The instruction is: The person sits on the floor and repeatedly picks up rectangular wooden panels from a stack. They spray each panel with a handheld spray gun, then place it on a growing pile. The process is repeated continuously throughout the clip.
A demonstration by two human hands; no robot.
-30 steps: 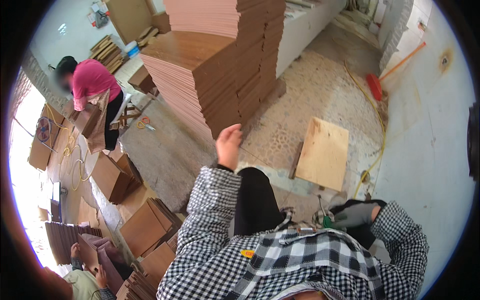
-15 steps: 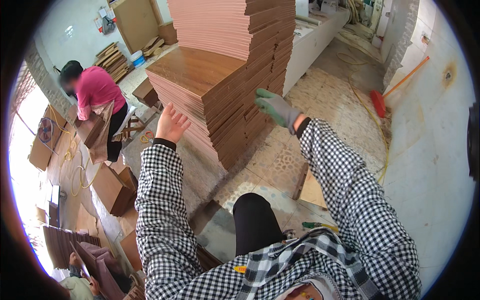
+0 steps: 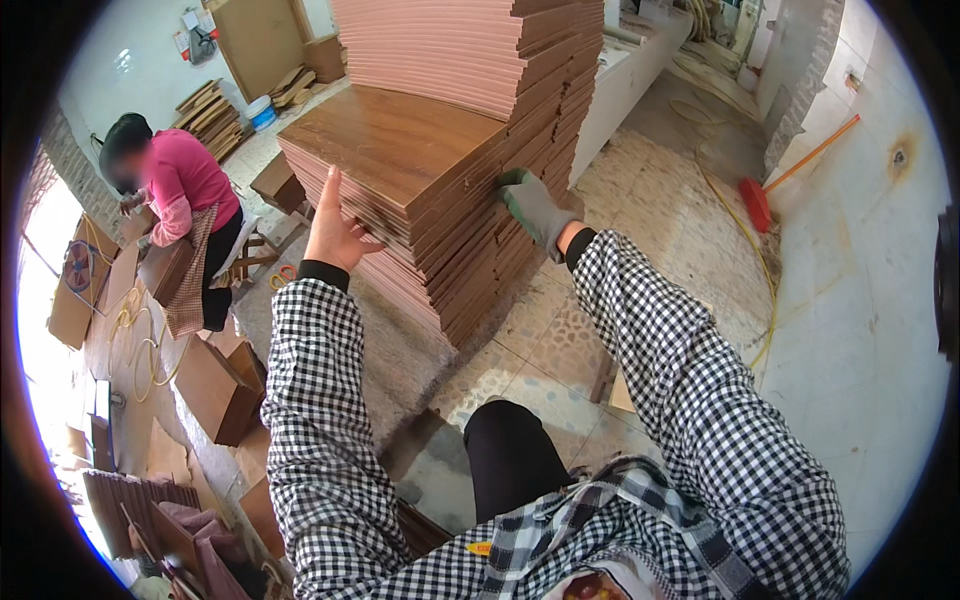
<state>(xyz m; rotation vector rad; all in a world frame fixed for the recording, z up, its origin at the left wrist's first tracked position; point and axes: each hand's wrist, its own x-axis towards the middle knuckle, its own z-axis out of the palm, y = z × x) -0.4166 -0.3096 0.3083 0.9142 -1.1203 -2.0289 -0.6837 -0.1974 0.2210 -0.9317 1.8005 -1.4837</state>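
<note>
A tall stack of brown wood-grain panels (image 3: pixel 465 235) stands in front of me, with pinkish edges along its left face. My left hand (image 3: pixel 338 228) is bare and open, thumb and fingers spread, close by the left edge of the lower stack's top panel (image 3: pixel 390 140). On the other side, my right hand (image 3: pixel 538 210) wears a grey and green glove. Its fingers, slightly bent, lie against the panel edges on the stack's right face. The tips are partly hidden, and no panel is lifted in either hand.
A higher pile of panels (image 3: pixel 430 50) rises at the back of the stack. To the left, a person in pink (image 3: pixel 190 180) bends over brown boxes. A red dustpan (image 3: pixel 756 205) with an orange handle leans by the right wall. A yellow hose (image 3: pixel 745 235) runs along the floor.
Both hands have come nearer to the stack. The gloved right hand has moved left onto the panel edges, and my view has shifted slightly. The person in pink has bent a little.
</note>
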